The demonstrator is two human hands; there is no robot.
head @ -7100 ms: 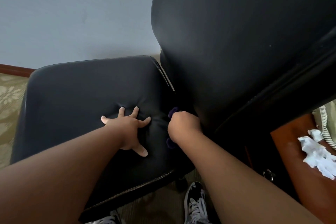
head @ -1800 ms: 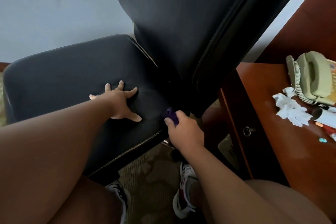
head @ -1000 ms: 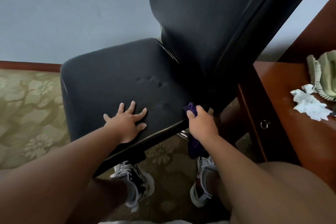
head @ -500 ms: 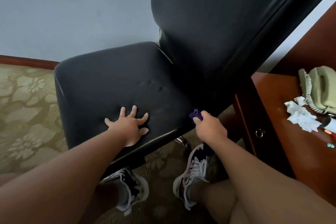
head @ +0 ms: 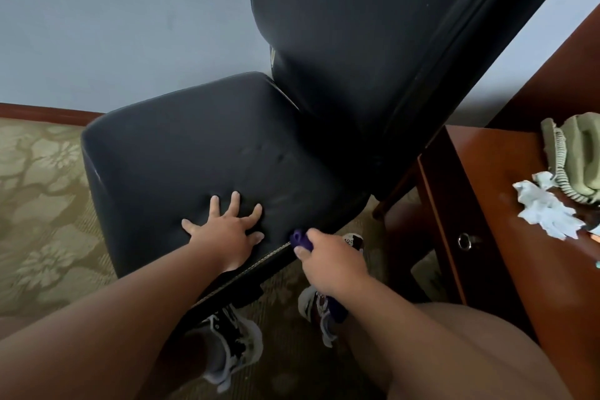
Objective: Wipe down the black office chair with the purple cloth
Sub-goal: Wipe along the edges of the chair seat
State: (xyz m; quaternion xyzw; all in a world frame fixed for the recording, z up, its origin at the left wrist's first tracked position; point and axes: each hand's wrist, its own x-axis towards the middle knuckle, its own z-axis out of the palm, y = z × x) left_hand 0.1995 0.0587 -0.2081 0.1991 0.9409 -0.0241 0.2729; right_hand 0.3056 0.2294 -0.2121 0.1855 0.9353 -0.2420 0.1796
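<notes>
The black office chair [head: 201, 153] fills the middle of the head view, its tall backrest [head: 367, 29] rising to the upper right. My left hand [head: 227, 234] lies flat on the near part of the seat, fingers spread. My right hand [head: 331, 263] is shut on the purple cloth [head: 300, 239] and presses it against the seat's near edge, just right of my left hand. A tail of the cloth hangs below my wrist; most of the cloth is hidden by the hand.
A wooden desk [head: 506, 237] stands close on the right, bearing a beige telephone [head: 574, 153] and crumpled white tissue [head: 545, 208]. Patterned carpet [head: 42, 214] spreads to the left. My sneakers [head: 233, 347] stand under the seat edge. A grey wall lies behind.
My right hand has slid the cloth leftward along the seat's near edge, out of the corner by the backrest. My left hand stays pressed flat on the seat.
</notes>
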